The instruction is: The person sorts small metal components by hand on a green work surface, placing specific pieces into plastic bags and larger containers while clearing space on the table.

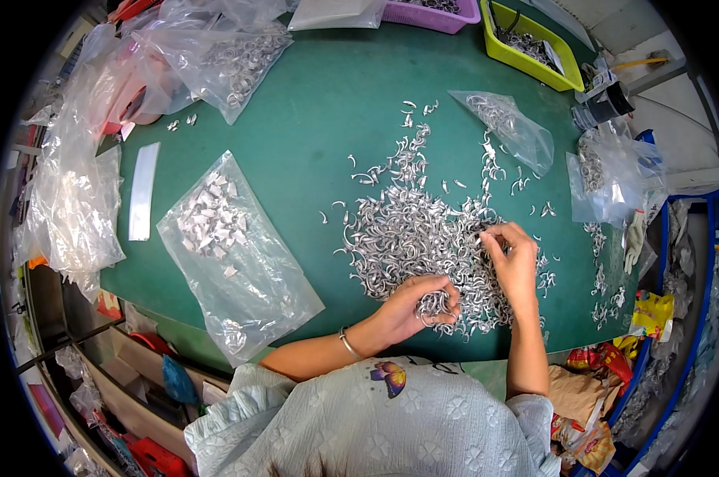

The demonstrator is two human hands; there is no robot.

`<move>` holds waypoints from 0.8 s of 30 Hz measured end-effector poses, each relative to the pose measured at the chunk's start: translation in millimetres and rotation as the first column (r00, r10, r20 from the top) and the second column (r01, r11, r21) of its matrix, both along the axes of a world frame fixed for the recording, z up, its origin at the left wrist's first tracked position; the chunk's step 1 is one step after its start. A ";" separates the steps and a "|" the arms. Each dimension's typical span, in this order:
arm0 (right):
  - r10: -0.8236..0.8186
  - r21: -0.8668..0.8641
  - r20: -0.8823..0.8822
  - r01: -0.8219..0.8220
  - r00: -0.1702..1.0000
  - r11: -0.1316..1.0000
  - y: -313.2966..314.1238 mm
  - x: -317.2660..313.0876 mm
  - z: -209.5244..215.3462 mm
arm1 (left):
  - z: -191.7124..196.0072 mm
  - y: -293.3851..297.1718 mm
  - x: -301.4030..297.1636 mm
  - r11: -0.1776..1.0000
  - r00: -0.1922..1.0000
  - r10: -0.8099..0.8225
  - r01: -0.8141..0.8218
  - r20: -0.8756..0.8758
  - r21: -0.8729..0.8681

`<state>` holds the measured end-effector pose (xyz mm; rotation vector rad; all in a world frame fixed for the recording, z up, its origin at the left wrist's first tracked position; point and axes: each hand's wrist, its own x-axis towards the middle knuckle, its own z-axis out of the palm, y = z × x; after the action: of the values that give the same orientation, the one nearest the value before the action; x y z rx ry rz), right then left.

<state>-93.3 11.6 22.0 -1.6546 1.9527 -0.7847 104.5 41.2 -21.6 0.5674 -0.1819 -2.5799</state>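
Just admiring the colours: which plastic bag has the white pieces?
The flat bag left of the left hand; its pieces look white, while other filled bags show silvery-grey ones.

On the green table (312, 119), a long white strip (144, 191) is lying at the left, near a heap of clear plastic bags (77, 207). Along the far edge, a purple basket (435, 19) is standing, with a yellow-green basket (526, 67) to its right. Beyond the table's lower right side, a yellow packet (653, 314) and brown paper (582, 389) are resting.
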 end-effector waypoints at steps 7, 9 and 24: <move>-0.003 0.077 0.141 -0.008 0.990 0.997 7.9 -7.5 6.8 | 0.6 -0.6 -0.4 1.000 1.000 0.009 -0.010 0.006 0.025; -0.034 0.184 0.358 -0.035 0.933 0.982 12.0 -5.4 16.1 | 12.1 -2.2 -3.4 0.996 0.997 0.056 -0.059 0.047 0.068; 0.191 -0.019 -0.344 -0.210 0.919 0.977 -0.2 -4.3 -4.4 | -3.4 1.8 -2.0 0.999 1.000 0.009 -0.008 -0.016 0.041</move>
<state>-97.5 11.4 17.6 -2.1020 1.9497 -0.5026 102.5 42.9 -25.1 0.5606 -0.1204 -2.5844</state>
